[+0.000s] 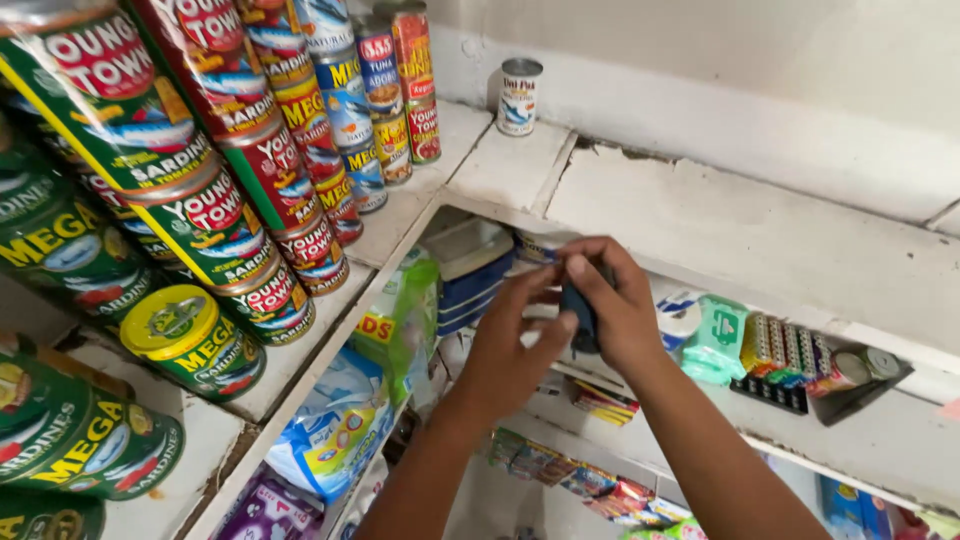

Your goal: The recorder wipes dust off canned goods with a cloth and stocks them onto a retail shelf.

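Note:
My left hand [515, 340] and my right hand [615, 300] meet in the middle of the view, in front of a white shelf. Both close around a small dark blue object [580, 315]; most of it is hidden by my fingers, so its kind is unclear. My right hand covers it from above and the right, and my left fingertips press its left side. Just behind my hands a can [540, 245] lies on the lower shelf next to a blue and white box [470, 270].
Stacks of green and red tins [210, 215] fill the left shelf. A lone tin [520, 95] stands on the white top shelf [760, 230] by the wall. Green pouches [715, 340], a rack of small coloured items [785, 350] and hanging sachets [590, 480] sit lower right.

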